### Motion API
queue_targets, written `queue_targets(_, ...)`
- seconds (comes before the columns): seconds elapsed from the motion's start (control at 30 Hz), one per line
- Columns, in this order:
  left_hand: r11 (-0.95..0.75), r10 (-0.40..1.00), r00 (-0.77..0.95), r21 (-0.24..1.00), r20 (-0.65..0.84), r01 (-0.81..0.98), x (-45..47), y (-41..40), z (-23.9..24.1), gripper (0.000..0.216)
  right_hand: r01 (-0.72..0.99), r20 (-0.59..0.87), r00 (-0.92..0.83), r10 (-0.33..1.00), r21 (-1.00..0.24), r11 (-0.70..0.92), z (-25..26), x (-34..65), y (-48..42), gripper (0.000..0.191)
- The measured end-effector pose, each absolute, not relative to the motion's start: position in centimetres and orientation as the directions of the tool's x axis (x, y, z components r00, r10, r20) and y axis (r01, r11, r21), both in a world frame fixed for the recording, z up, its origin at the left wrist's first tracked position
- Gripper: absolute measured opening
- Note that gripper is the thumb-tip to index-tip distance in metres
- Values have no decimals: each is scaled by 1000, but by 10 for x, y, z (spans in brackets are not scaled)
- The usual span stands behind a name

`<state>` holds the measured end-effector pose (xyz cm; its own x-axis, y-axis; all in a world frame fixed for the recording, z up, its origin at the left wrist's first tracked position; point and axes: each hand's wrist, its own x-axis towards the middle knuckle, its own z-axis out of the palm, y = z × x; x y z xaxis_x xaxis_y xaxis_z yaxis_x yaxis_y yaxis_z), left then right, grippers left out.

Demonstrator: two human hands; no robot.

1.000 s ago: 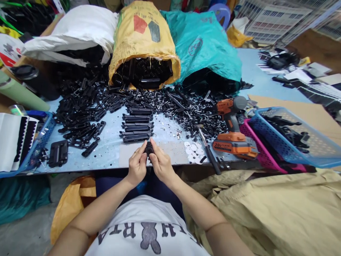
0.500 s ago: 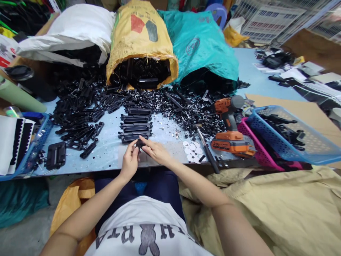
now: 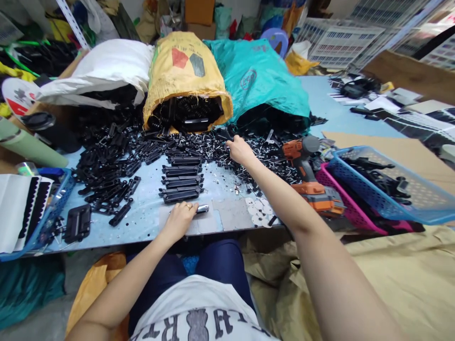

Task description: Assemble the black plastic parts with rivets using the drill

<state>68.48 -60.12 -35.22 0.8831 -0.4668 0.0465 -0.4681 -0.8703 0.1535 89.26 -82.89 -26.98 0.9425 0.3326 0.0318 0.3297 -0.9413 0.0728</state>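
Observation:
My left hand (image 3: pixel 180 219) rests low over the near edge of the table, fingers curled down. A short, shiny metal cylinder (image 3: pixel 202 209) sticks out from under its fingertips; the rest of that piece is hidden. My right hand (image 3: pixel 241 150) reaches across to the pile of loose parts, thumb and fingers pinched on a dark black plastic part (image 3: pixel 224 134). Small silver pins (image 3: pixel 213 150) lie thickly around it. In front of my left hand is a row of long black assembled pieces (image 3: pixel 182 181), laid side by side.
Yellow (image 3: pixel 192 61), white (image 3: pixel 110 59) and teal (image 3: pixel 263 71) sacks lie open at the back. An orange cordless drill (image 3: pixel 307 184) stands right of my forearm, beside a blue basket (image 3: pixel 391 208). White discs (image 3: pixel 261 211) lie near the front edge. Black parts (image 3: pixel 106 175) are heaped left.
My hands were together over a small black part and have parted. The right one has gone forward to the pile; the left stays near the front edge. The view has tilted up.

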Motion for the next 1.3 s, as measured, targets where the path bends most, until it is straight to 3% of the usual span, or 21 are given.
queue_targets(0.1,-897,-416,909,154,18,-414,695,-594,-353,32,369,89,929,359,-141,-919,-277,825,-832,35)
queue_targets(0.17,-901,-409,913,161,1,-403,700,-591,-352,32,383,0,917,399,-284,-879,-293,775,-836,34)
queue_targets(0.23,-891,-430,903,161,-4,-424,700,-589,-349,33,376,-102,897,429,-332,-865,-313,732,-841,35)
queue_targets(0.33,-861,-488,873,171,-12,-479,689,-587,-346,32,449,-208,844,495,-230,-863,-331,701,-850,46)
queue_targets(0.47,-839,-517,855,225,-44,-495,675,-594,-345,28,725,-139,680,720,-19,-688,-329,710,-856,28)
queue_targets(0.53,-826,-527,849,258,-39,-501,673,-600,-345,31,849,-102,525,845,1,-528,-328,720,-856,29)
queue_targets(0.63,-814,-530,847,302,-38,-496,675,-610,-346,35,920,-87,390,917,-11,-392,-331,725,-855,34)
queue_targets(0.83,-808,-520,853,352,-51,-472,677,-615,-346,38,866,-178,490,853,-8,-499,-337,709,-857,41)
queue_targets(1.07,-802,-522,852,365,-44,-473,677,-616,-340,63,768,-245,603,759,-80,-636,-319,691,-849,41)
queue_targets(1.3,-755,-517,853,433,70,-493,670,-608,-345,60,743,-167,667,726,69,-666,-299,673,-838,39)
